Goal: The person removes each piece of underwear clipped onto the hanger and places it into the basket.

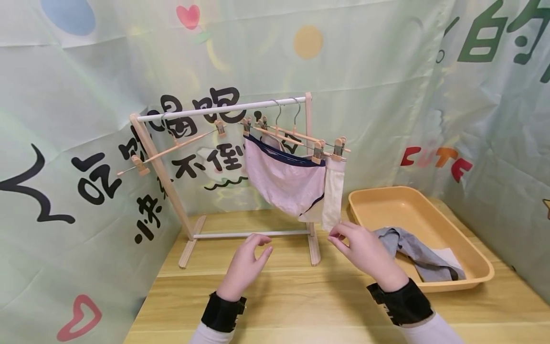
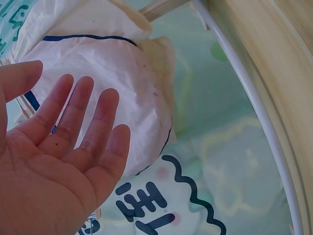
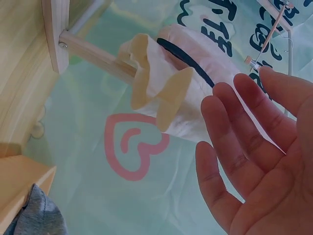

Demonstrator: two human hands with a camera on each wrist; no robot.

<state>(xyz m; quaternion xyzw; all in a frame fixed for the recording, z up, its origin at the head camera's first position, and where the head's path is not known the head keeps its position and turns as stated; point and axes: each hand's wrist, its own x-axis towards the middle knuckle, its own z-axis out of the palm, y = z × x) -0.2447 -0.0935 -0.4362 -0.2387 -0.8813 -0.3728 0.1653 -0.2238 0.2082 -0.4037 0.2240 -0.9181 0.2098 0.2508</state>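
Observation:
A pink pair of underpants [image 1: 283,179] with navy trim hangs by clips from a wooden hanger [image 1: 285,138] on the small rack. Right behind it, a cream-white cloth [image 1: 333,196] hangs from a second clip hanger [image 1: 315,138]; its kind is partly hidden. My right hand [image 1: 365,251] is at the cloth's lower end, fingertips close to the hem, and in the right wrist view its fingers are loosely extended with nothing between them. Below the underpants, my left hand [image 1: 245,267] is raised over the table with relaxed, spread fingers and holds nothing.
The wooden rack [image 1: 165,186] has a white top bar [image 1: 223,110] and a low crossbar [image 1: 258,234]. A bare clip hanger [image 1: 180,145] hangs at its left. An orange tray [image 1: 483,263] at the right holds a grey garment [image 1: 423,260] and a white piece. Printed curtains stand behind.

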